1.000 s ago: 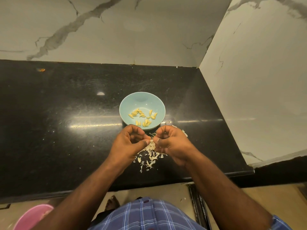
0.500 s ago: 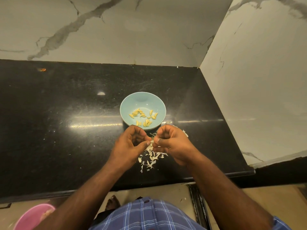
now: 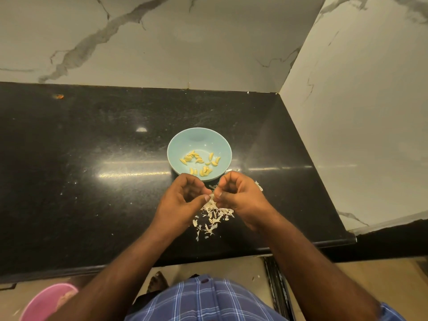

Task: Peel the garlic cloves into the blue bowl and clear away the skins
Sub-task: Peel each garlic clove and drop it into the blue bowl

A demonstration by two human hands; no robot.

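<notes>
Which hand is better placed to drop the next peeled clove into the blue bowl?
Likely either; slight edge to the left hand. Both pinch the clove just short of the blue bowl, whose near rim shows between them. Which hand mainly holds it I cannot tell; the right hand seems to be stripping skin.

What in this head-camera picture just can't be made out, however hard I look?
- What the left hand and right hand pinch: a pale bit shows at the fingertips, but curled fingers hide whether it is a clove or only skin.
- Skin pile on the black counter: partly covered by both hands.
- Blue bowl: its near rim is behind the hands; the peeled cloves are too small to count surely.
- Pink tub: cut off by the bottom edge and the left arm.
</notes>
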